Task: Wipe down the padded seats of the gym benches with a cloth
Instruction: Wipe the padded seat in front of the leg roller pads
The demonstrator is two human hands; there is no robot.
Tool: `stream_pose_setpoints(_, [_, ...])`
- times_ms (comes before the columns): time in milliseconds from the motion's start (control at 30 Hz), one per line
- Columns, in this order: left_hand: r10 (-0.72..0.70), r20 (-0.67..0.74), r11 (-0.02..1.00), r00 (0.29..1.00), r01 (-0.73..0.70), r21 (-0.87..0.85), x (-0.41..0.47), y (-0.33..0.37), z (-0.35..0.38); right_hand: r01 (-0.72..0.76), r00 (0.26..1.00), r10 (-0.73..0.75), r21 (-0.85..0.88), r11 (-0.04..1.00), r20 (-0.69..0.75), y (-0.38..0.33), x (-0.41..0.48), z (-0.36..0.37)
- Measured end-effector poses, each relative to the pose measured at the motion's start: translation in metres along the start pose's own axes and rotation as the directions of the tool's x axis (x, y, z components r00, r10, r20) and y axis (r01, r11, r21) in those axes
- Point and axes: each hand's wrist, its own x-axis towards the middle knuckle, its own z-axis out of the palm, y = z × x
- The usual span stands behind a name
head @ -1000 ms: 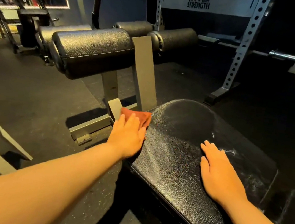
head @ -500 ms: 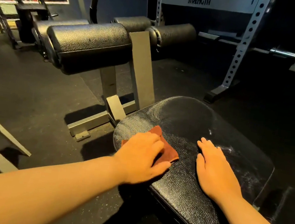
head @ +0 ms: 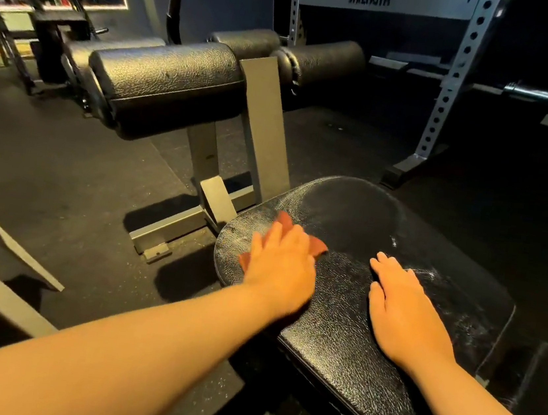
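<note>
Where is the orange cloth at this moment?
The orange cloth lies under the left hand, on the left part of the black padded seat.

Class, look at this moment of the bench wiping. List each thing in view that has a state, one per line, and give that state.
Cloth: flat on the seat, under the left hand.
Left hand: pressing the cloth, motion-blurred.
Right hand: flat on the seat, fingers straight, holding nothing.
Seat: streaked with pale smears, dark patch at far end.
Roller pads: untouched.

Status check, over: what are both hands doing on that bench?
Left hand flat, pressing orange cloth on black padded seat. Right hand flat on seat, bracing. Nothing in the way.
</note>
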Motion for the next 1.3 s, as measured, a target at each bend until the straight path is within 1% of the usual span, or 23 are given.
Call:
stream_pose_setpoints(67, [0.277, 0.042, 0.958, 0.960, -0.279, 0.060, -0.034, 0.001, 0.000, 0.019, 1.000, -0.019, -0.014, 1.000, -0.013, 0.000, 0.000, 0.001])
stream_pose_setpoints(133, [0.516, 0.091, 0.847, 0.852, -0.523, 0.092, -0.054, -0.023, -0.007, 0.024, 0.999, -0.024, -0.016, 1.000, -0.026, 0.000, 0.001, 0.001])
stream_pose_setpoints(200, [0.643, 0.124, 0.756, 0.756, -0.652, 0.051, -0.053, -0.056, -0.016, 0.030, 0.999, -0.030, -0.019, 0.999, -0.024, 0.001, 0.002, 0.002])
stream_pose_setpoints(233, [0.662, 0.110, 0.746, 0.741, -0.666, -0.009, -0.047, -0.069, -0.022, 0.034, 0.999, -0.035, -0.021, 0.999, -0.023, 0.001, 0.003, 0.003])
stream_pose_setpoints(300, [0.567, 0.037, 0.822, 0.823, -0.561, -0.099, -0.022, -0.094, -0.027, 0.040, 0.999, -0.041, -0.026, 0.999, -0.020, 0.001, 0.003, 0.004])
stream_pose_setpoints(400, [0.239, -0.046, 0.968, 0.970, -0.241, -0.067, 0.028, -0.103, -0.022, 0.026, 0.999, -0.026, -0.030, 0.999, -0.022, 0.002, 0.003, 0.004])
stream_pose_setpoints(500, [-0.100, -0.069, 0.990, 0.993, 0.106, 0.095, 0.053, -0.058, -0.006, 0.009, 1.000, -0.010, -0.023, 1.000, -0.018, -0.002, 0.001, 0.001])
stream_pose_setpoints(533, [-0.118, -0.079, 0.988, 0.990, 0.125, 0.092, 0.049, -0.039, 0.001, 0.000, 1.000, 0.000, -0.018, 1.000, -0.012, -0.004, 0.000, -0.001])
stream_pose_setpoints(567, [-0.066, -0.076, 0.994, 0.995, 0.072, 0.085, 0.039, -0.019, 0.006, -0.010, 1.000, 0.010, -0.013, 1.000, -0.006, -0.006, -0.001, -0.003])
stream_pose_setpoints(633, [0.149, -0.013, 0.985, 0.989, -0.148, 0.084, 0.006, 0.002, 0.009, -0.024, 1.000, 0.024, -0.005, 1.000, 0.001, -0.010, -0.003, -0.007])
stream_pose_setpoints(700, [0.391, 0.080, 0.914, 0.917, -0.397, 0.087, -0.025, -0.008, 0.001, -0.031, 1.000, 0.031, -0.005, 1.000, -0.002, -0.011, -0.004, -0.009])
stream_pose_setpoints(767, [0.589, 0.161, 0.795, 0.792, -0.604, 0.063, -0.044, -0.033, -0.006, -0.029, 1.000, 0.030, 0.004, 1.000, -0.006, -0.008, -0.003, -0.006])
stream_pose_setpoints(800, [0.634, 0.177, 0.758, 0.753, -0.651, 0.053, -0.045, -0.048, -0.013, -0.023, 1.000, 0.023, 0.008, 1.000, -0.007, -0.007, -0.002, -0.005])
stream_pose_setpoints(833, [0.630, 0.162, 0.763, 0.759, -0.644, 0.050, -0.040, -0.063, -0.020, -0.015, 1.000, 0.015, 0.009, 1.000, -0.009, -0.006, -0.002, -0.003])
stream_pose_setpoints(900, [0.499, 0.077, 0.860, 0.863, -0.504, 0.073, -0.015, -0.083, -0.028, -0.011, 1.000, 0.011, 0.012, 1.000, -0.010, -0.005, -0.001, -0.001])
stream_pose_setpoints(967, [0.243, 0.005, 0.964, 0.970, -0.242, 0.109, 0.018, -0.082, -0.026, -0.014, 1.000, 0.014, 0.013, 1.000, -0.017, -0.004, -0.001, -0.001])
stream_pose_setpoints(1033, [-0.071, -0.033, 0.985, 0.997, 0.076, 0.158, 0.046, -0.058, -0.014, -0.009, 1.000, 0.009, 0.010, 1.000, -0.017, -0.004, 0.000, -0.001])
stream_pose_setpoints(1067, [-0.184, -0.024, 0.969, 0.983, 0.185, 0.165, 0.052, -0.040, -0.006, -0.008, 1.000, 0.008, 0.010, 1.000, -0.014, -0.004, 0.001, -0.001])
stream_pose_setpoints(1100, [-0.218, -0.025, 0.961, 0.976, 0.219, 0.167, 0.052, -0.022, 0.002, -0.010, 1.000, 0.010, 0.014, 1.000, -0.011, -0.004, 0.001, -0.001])
stream_pose_setpoints(1133, [-0.182, -0.023, 0.968, 0.983, 0.183, 0.171, 0.046, -0.006, 0.007, -0.013, 1.000, 0.013, 0.021, 1.000, -0.009, -0.003, 0.001, -0.001])
stream_pose_setpoints(1200, [0.041, 0.029, 0.984, 0.999, -0.045, 0.172, 0.022, 0.012, 0.010, 0.002, 1.000, -0.002, 0.021, 1.000, -0.019, 0.000, 0.002, 0.000])
stream_pose_setpoints(1233, [0.194, 0.063, 0.964, 0.979, -0.202, 0.171, 0.006, 0.011, 0.008, 0.016, 1.000, -0.015, 0.025, 1.000, -0.020, 0.001, 0.001, 0.002])
stream_pose_setpoints(1300, [0.490, 0.119, 0.862, 0.863, -0.501, 0.082, -0.024, -0.005, 0.001, 0.035, 0.999, -0.034, 0.059, 0.998, -0.018, 0.006, 0.001, 0.003])
